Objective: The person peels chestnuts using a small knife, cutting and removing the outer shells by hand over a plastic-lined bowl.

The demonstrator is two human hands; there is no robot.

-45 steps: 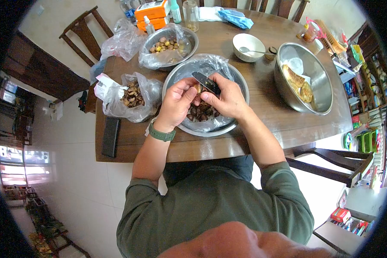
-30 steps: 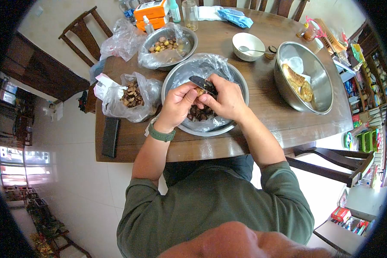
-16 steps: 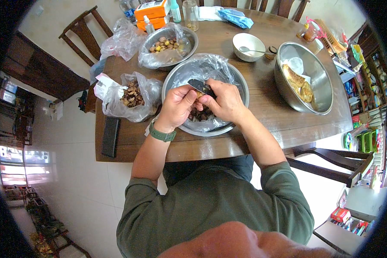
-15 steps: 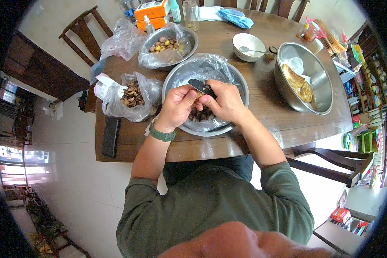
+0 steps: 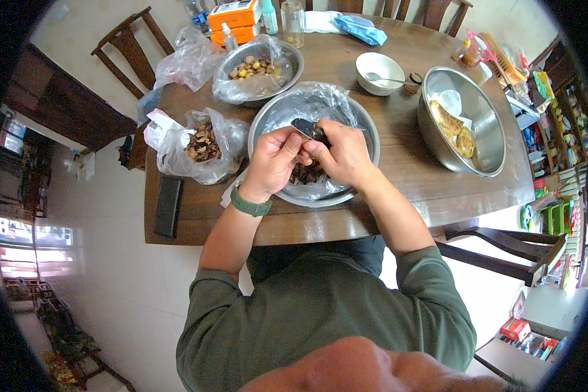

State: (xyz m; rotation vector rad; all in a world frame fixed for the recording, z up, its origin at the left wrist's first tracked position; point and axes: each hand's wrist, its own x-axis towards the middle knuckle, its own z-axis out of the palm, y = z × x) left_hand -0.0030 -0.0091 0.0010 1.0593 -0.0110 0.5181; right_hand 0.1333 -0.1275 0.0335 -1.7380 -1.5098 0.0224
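Note:
Both my hands meet over a steel basin lined with clear plastic, with dark brown shell pieces in its bottom. My right hand is closed on a knife with a dark, broad blade. The blade points left, toward my left fingers. My left hand pinches a small chestnut, mostly hidden by the thumbs and fingertips. Behind to the left, a second plastic-lined basin holds round brown chestnuts, a few of them yellow.
A plastic bag of brown shells stands left, above a black phone-like slab. On the right are a white bowl with a spoon and a large steel bowl with yellow-brown food. Orange boxes and a glass jar stand at the back.
The chestnut showed more between my fingers before; now my fingertips cover it. My right thumb and the blade have shifted slightly. The whole view has moved a little.

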